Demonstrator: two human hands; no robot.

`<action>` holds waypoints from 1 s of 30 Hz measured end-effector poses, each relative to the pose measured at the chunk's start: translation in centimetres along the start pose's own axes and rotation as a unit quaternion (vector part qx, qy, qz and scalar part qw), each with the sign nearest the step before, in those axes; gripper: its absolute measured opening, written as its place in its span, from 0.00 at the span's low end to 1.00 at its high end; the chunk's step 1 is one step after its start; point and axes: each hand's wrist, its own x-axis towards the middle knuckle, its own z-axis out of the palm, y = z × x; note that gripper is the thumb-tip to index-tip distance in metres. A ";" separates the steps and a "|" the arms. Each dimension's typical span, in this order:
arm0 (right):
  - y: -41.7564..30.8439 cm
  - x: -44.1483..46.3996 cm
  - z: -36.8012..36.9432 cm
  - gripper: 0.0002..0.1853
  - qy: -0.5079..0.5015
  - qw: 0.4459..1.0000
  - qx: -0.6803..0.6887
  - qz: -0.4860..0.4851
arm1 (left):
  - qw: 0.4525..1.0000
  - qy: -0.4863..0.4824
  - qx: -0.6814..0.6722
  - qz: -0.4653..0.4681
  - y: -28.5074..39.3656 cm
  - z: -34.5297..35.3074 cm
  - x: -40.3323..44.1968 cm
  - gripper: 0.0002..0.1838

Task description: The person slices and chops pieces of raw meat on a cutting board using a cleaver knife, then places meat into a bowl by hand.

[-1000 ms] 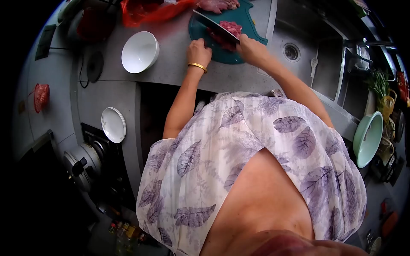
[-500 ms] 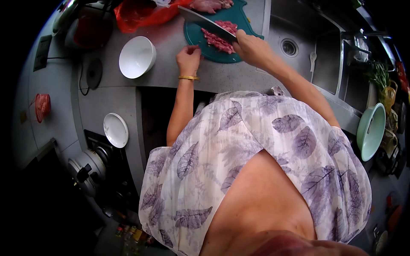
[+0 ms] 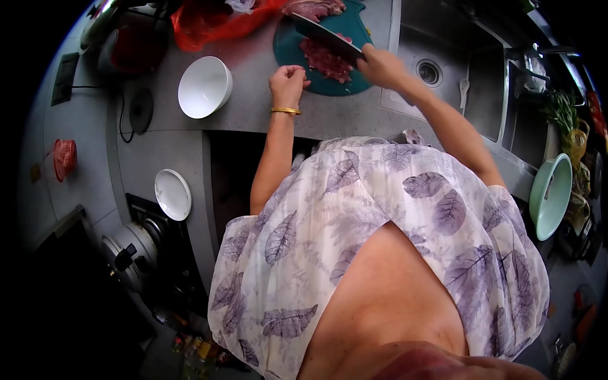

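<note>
A cleaver (image 3: 326, 37) is in my right hand (image 3: 382, 67), its fingers closed around the handle. The broad blade slants to the upper left over a heap of chopped raw meat (image 3: 328, 62). Beneath the meat lies a teal cutting board (image 3: 288, 47). My left hand (image 3: 288, 84), with a gold bangle at the wrist, sits at the board's near left edge. Its fingers are curled in, and whatever they may hold is hidden. A larger piece of raw meat (image 3: 316, 7) rests at the far end of the board.
Left of the board stands a white bowl (image 3: 204, 87), with a red plastic bag (image 3: 218, 28) behind it. The sink (image 3: 437, 38) is to the right. A pale green basin (image 3: 550, 196) is further right; a white plate (image 3: 172, 194) lies by the stove (image 3: 161, 247).
My right hand and the cleaver have shifted to the right and slightly nearer me. My left hand has moved a little right, still curled. The chopped meat looks slightly more spread.
</note>
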 end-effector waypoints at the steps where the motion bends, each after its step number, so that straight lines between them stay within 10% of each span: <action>1: 0.1 0.2 -0.9 0.14 0.006 1.000 -0.002 -0.019 | 1.000 -0.005 0.004 0.000 -0.1 0.1 0.2 0.06; 30: -2.0 -1.7 -2.2 0.15 -0.038 0.999 0.024 0.017 | 1.000 0.022 -0.016 -0.001 -0.5 -1.0 0.2 0.05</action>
